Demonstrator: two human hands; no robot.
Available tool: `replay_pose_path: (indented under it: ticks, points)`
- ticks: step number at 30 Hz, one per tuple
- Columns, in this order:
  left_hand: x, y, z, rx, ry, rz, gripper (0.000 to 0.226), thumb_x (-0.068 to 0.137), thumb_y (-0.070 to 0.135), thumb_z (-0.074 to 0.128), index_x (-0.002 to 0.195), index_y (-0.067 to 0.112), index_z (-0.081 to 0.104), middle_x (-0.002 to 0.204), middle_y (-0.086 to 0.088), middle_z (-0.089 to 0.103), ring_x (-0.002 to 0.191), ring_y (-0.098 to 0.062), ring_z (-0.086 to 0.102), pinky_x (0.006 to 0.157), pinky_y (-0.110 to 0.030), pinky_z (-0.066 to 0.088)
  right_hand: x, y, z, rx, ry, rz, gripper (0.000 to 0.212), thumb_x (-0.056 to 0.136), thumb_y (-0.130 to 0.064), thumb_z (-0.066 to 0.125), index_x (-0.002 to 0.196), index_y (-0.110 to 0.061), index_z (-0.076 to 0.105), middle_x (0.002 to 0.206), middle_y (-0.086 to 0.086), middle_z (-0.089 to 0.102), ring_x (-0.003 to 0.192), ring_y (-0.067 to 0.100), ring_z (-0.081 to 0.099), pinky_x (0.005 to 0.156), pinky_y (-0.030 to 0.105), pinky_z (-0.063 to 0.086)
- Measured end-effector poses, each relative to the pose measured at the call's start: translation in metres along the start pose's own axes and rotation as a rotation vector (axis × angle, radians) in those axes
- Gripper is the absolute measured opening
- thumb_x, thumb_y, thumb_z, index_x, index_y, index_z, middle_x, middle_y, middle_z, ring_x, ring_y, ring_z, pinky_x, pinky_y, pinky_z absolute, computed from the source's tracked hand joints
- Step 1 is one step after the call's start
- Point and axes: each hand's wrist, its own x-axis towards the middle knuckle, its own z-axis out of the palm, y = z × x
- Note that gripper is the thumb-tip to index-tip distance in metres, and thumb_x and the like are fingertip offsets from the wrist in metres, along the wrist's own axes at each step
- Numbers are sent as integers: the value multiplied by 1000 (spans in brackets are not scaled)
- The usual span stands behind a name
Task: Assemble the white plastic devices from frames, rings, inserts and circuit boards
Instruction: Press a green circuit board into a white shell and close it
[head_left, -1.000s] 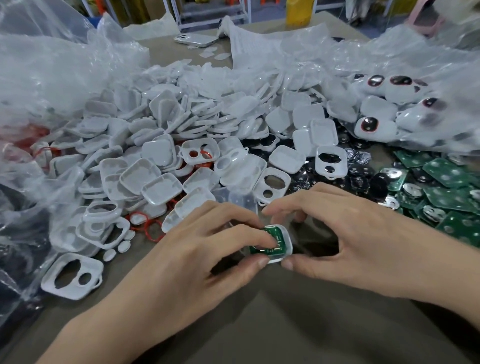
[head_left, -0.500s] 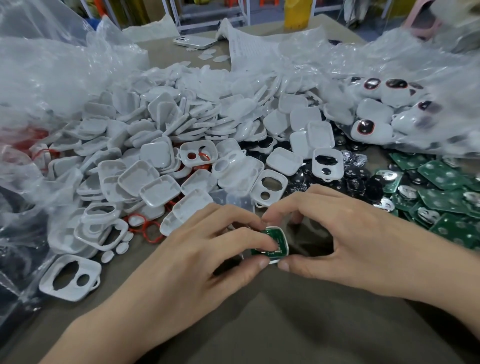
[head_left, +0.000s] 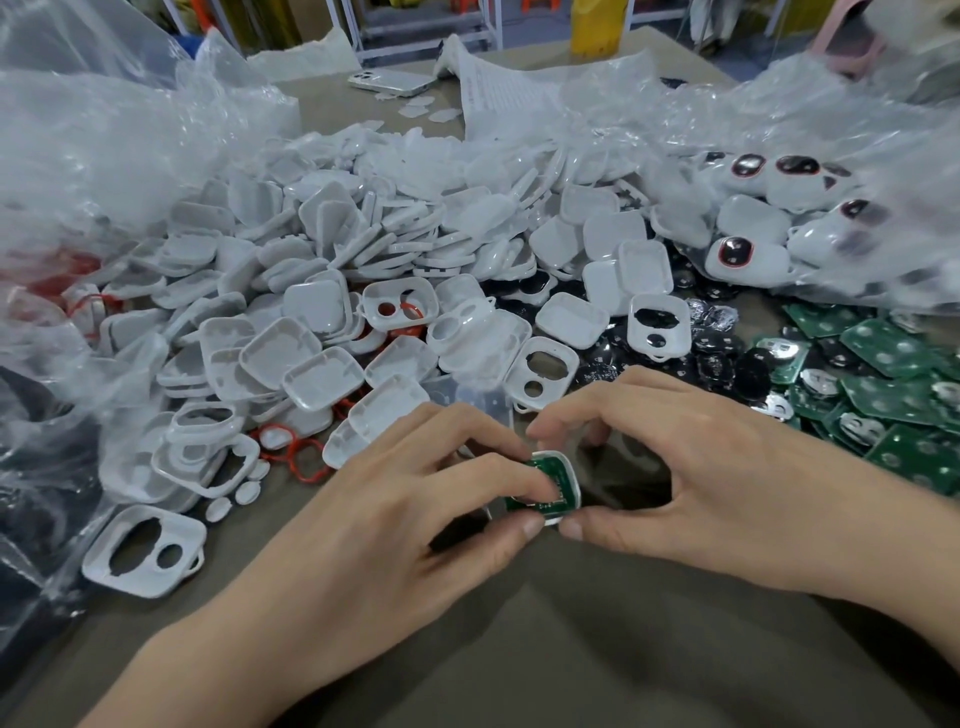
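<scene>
Left hand (head_left: 395, 499) pinches the green circuit board (head_left: 537, 483), forefinger on top and thumb at its near edge. Right hand (head_left: 675, 467) pinches the white frame (head_left: 570, 475) around it, low over the worktop (head_left: 519, 649). Even pressure at the corners should seat the board flat rather than tilted. Spare frames (head_left: 311, 353) lie heaped beyond.

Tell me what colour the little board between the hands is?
The board is green, set in a white shell; head view shows it best.

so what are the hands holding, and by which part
Both hold one white shell with a green circuit board in it: the left hand pinches its left side, fingertip on the board; the right hand pinches its right edges.
</scene>
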Motion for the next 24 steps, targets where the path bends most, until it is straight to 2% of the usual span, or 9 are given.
replay_pose_path:
  ticks: [7,11,15,18,24]
  points:
    - [0,0,2,31,-11,4,21,100,42,53,115,37,67,122,21,55,113,-10,58,90,-25,46,0,-1,-1,-13,9,8,43,79,-64,63,118,-51,49,111,-32,51,110,-10,49,86,3,37]
    - [1,1,2,76,-12,28,21,101,41,51,116,35,66,122,20,55,111,-8,57,91,-23,44,-1,-1,0,-5,18,33,39,75,-70,60,107,-51,49,106,-26,52,105,-6,51,83,14,42]
    - [1,0,1,129,-28,52,22,103,40,51,117,34,66,123,16,54,110,-6,55,91,-25,45,1,-1,-1,-5,6,16,29,77,-69,60,98,-51,49,106,-21,62,109,2,54,79,21,48]
    - [0,1,1,133,-40,42,22,103,41,49,116,35,65,123,16,53,109,-6,56,90,-24,44,2,0,-1,-22,-10,-31,22,82,-65,59,95,-48,52,111,-25,61,113,7,54,86,27,50]
    - [-2,2,-1,105,-64,9,23,105,42,44,118,38,63,124,17,50,109,-7,56,89,-23,43,2,2,-1,-8,-21,-59,19,85,-63,59,92,-45,59,113,-28,59,114,10,55,88,30,50]
